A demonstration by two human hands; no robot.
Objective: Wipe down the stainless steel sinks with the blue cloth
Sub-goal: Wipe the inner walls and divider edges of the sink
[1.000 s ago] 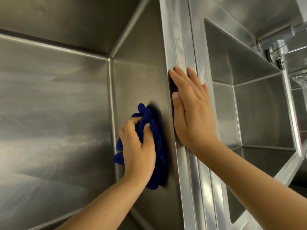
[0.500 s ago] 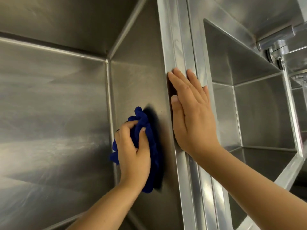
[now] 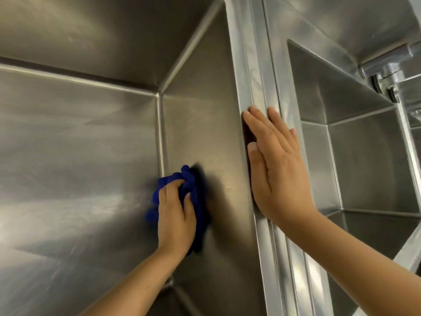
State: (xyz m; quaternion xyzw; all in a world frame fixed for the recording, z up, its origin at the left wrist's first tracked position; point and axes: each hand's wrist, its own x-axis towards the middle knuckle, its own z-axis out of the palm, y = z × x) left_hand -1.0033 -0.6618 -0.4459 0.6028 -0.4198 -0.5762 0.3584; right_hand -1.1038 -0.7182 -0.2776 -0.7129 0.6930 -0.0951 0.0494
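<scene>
I look down into a deep stainless steel sink (image 3: pixel 79 156). My left hand (image 3: pixel 176 215) grips a bunched blue cloth (image 3: pixel 198 201) and presses it against the sink's right inner wall (image 3: pixel 205 124), close to the seam where that wall meets the bottom. My right hand (image 3: pixel 278 167) lies flat with straight fingers on the steel divider rim (image 3: pixel 252 53) between this sink and a second sink (image 3: pixel 369 167) to the right. Part of the cloth is hidden under my left hand.
A chrome tap fitting (image 3: pixel 387 65) juts out at the upper right above the second sink. The second sink's front rim (image 3: pixel 407 254) crosses the lower right corner. Both forearms reach in from the bottom edge.
My left hand has slid the blue cloth leftward and deeper along the wall toward the bottom seam. My right hand stays flat on the divider rim.
</scene>
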